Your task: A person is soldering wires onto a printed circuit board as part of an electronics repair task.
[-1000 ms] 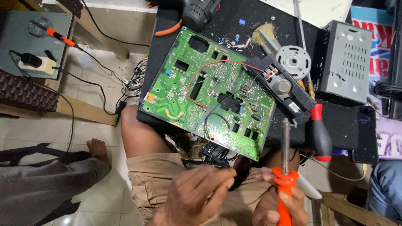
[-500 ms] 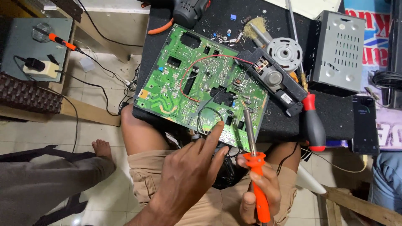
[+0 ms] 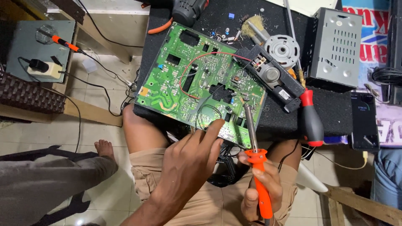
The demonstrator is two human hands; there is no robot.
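Here, frame centre: right hand [image 3: 260, 189] fingers clamped on orange soldering iron [image 3: 256, 165] handle, tip on green circuit board [image 3: 201, 79]. Left hand [image 3: 188, 165] fingers apart, forefinger touching board's lower edge. Board looks stiff, light, fragile; best held by edges.

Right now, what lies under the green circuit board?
The green circuit board rests on a black mat, its near edge overhanging the person's knees. The left hand covers that edge; anything beneath the board is hidden.

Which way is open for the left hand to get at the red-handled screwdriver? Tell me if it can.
Probably not directly: the left hand rests at the green circuit board, and the right hand with its orange soldering iron stands between it and the screwdriver.
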